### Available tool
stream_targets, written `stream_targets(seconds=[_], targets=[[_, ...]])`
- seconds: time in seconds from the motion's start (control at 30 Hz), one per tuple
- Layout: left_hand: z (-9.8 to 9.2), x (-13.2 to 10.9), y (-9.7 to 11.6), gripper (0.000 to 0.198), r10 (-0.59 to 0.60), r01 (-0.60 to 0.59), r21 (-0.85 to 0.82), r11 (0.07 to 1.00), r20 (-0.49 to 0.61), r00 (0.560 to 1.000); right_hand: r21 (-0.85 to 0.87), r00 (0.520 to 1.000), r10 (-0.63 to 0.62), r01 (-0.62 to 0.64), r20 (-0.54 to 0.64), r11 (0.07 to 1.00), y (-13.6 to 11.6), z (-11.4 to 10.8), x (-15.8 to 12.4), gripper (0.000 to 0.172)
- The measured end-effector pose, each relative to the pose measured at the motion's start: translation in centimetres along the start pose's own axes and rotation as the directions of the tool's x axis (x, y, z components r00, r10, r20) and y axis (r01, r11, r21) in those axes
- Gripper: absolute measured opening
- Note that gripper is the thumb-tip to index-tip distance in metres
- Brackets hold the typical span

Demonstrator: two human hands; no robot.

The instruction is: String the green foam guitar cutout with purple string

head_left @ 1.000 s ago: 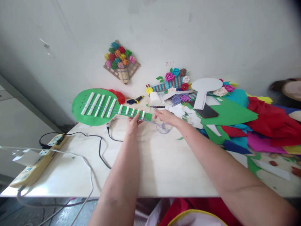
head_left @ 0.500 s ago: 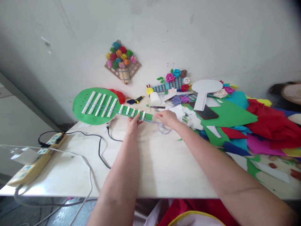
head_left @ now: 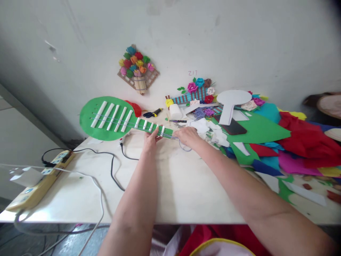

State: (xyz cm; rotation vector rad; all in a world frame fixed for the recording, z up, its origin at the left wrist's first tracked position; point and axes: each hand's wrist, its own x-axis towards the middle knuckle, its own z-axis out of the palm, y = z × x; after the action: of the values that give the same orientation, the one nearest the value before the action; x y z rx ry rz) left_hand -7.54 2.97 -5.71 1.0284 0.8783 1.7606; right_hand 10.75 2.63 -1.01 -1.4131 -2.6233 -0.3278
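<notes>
A green craft lute with white strips across its body and neck is held above the table, its round body to the left. Thin lilac strings run along it over the strips. My left hand is closed around the neck from below, thumb on the front. At the neck's right end, my right hand has its fingers pinched together on the string. A loose loop of string hangs below that hand. The fingertips' exact hold on the neck's end is partly hidden.
Yellow-handled pliers, a white roll and paper scraps lie behind my hands. A white paddle-shaped cutout and coloured paper crowd the right. Cables lead to a power strip at left.
The lute's round body has tilted slightly up and left. My right hand has shifted a little at the neck's end, its fingers more curled. My left hand keeps its hold.
</notes>
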Motion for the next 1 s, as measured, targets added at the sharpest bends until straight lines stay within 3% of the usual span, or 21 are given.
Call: stream_targets(seconds=[0.07, 0.17, 0.27, 0.37, 0.47, 0.6, 0.73, 0.83, 1.0], targets=[[0.1, 0.0, 0.0, 0.037, 0.001, -0.001, 0.003, 1.000, 0.000, 1.000, 0.057, 0.998, 0.049, -0.048, -0.030, 0.997, 0.0, -0.2, 0.0, 0.032], [0.1, -0.1, 0.1, 0.041, -0.003, 0.002, -0.023, 1.000, -0.036, 0.999, 0.245, 0.970, 0.227, -0.200, -0.088, 0.949, 0.2, -0.5, 0.1, 0.034], [0.1, 0.0, 0.1, 0.045, -0.003, -0.002, -0.065, 0.998, -0.085, 0.996, 0.527, 0.936, 0.351, -0.295, -0.007, 0.797, 0.9, -0.3, 0.5, 0.036], [0.0, 0.1, 0.2, 0.040, 0.012, -0.022, -0.087, 0.996, -0.119, 0.993, 0.689, 0.932, 0.347, -0.321, 0.107, 0.650, 1.9, 0.3, 1.0, 0.037], [-0.1, 0.2, 0.2, 0.034, 0.027, -0.046, -0.115, 0.992, -0.167, 0.986, 0.594, 0.922, 0.357, -0.372, 0.149, 0.713, 2.8, 0.6, 1.0, 0.034], [0.1, 0.3, 0.1, 0.028, 0.045, -0.080, -0.173, 0.982, -0.197, 0.979, 0.297, 0.915, 0.403, -0.386, 0.004, 0.873, 3.9, 0.2, 0.6, 0.032], [0.3, 0.4, 0.1, 0.024, 0.060, -0.102, -0.231, 0.967, -0.182, 0.981, 0.262, 0.899, 0.434, -0.406, -0.057, 0.875, 5.0, -0.4, 0.4, 0.033], [0.5, 0.5, 0.2, 0.021, 0.061, -0.107, -0.242, 0.964, -0.191, 0.980, 0.268, 0.845, 0.518, -0.473, -0.131, 0.839, 5.8, -0.9, 0.3, 0.034], [0.6, 0.2, 0.3, 0.025, 0.032, -0.067, -0.199, 0.978, -0.175, 0.984, 0.318, 0.702, 0.624, -0.538, -0.344, 0.781, 6.9, -2.2, -0.3, 0.039]])
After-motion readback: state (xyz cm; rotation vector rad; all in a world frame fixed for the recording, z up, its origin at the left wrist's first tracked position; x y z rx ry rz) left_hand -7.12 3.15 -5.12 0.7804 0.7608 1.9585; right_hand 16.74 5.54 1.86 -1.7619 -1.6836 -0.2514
